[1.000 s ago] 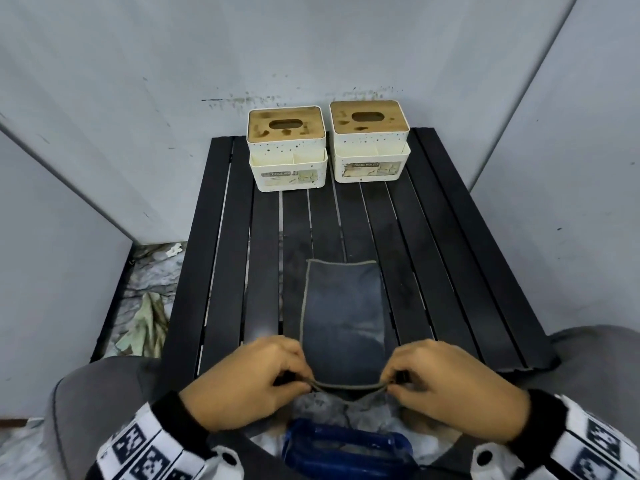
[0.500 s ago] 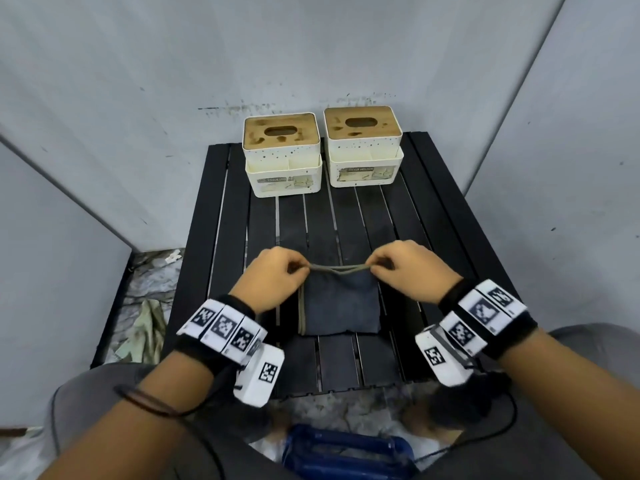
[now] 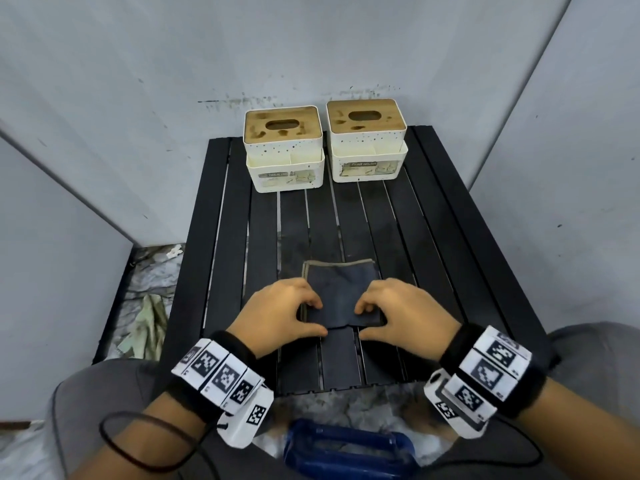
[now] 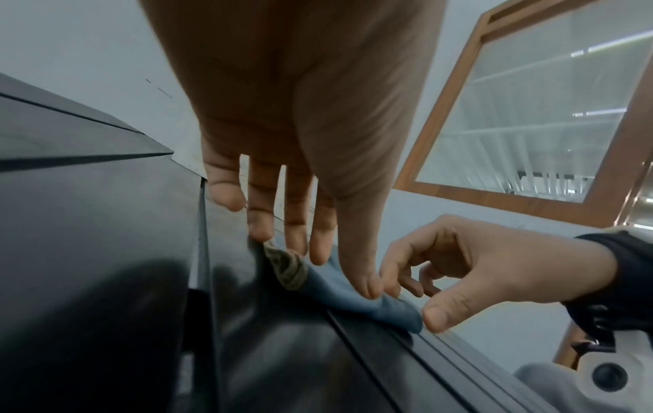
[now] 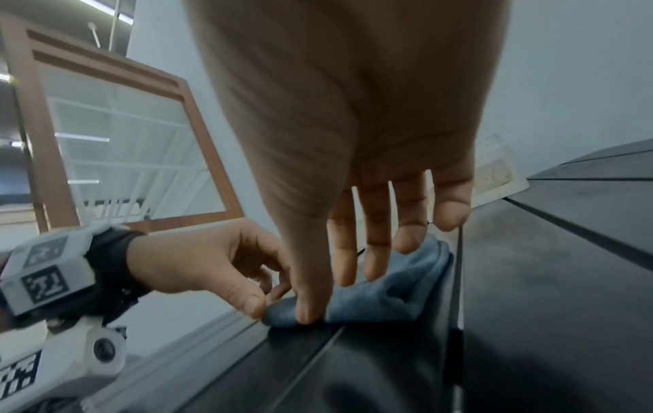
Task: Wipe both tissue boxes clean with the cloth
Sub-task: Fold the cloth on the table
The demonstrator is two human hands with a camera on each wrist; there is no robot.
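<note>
Head view: a person's left hand point(image 3: 282, 315) and right hand point(image 3: 401, 315) meet over a folded dark cloth point(image 3: 341, 292) lying on a black slatted table point(image 3: 221, 244). Each hand's curled fingers rest on the cloth's near part, thumbs at its near edge; whether either thumb pinches the cloth cannot be told. Well beyond the cloth, at the table's far edge, the left box point(image 3: 284, 154) and the right box point(image 3: 367, 142) stand side by side, stains showing on their wooden lids.
</note>
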